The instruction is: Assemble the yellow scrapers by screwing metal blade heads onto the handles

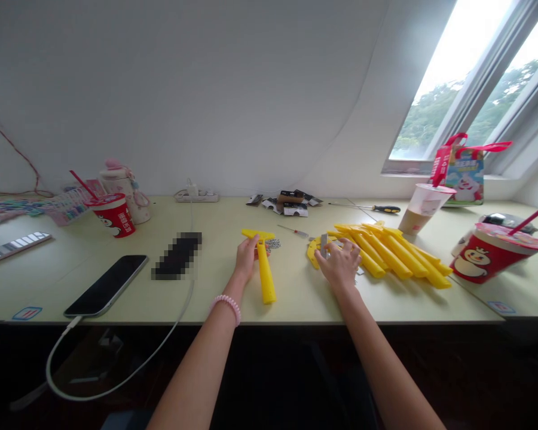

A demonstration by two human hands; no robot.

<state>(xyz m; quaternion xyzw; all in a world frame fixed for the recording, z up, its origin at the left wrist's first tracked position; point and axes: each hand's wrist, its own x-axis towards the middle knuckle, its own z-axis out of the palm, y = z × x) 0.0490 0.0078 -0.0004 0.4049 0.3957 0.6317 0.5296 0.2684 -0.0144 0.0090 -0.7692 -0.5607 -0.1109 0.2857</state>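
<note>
My left hand, with a pink coil band on the wrist, is closed on the head of a yellow T-shaped tool, whose handle points toward the table's front edge. Small metal pieces lie just right of that hand. My right hand has its fingers bent around a small silver metal piece, above a curved yellow part. To the right of it lies a pile of several yellow handled tools.
A phone with a white cable lies at left. Red cups stand on both sides, and a clear cup at right. Black packaging, a small screwdriver and a larger screwdriver lie farther back.
</note>
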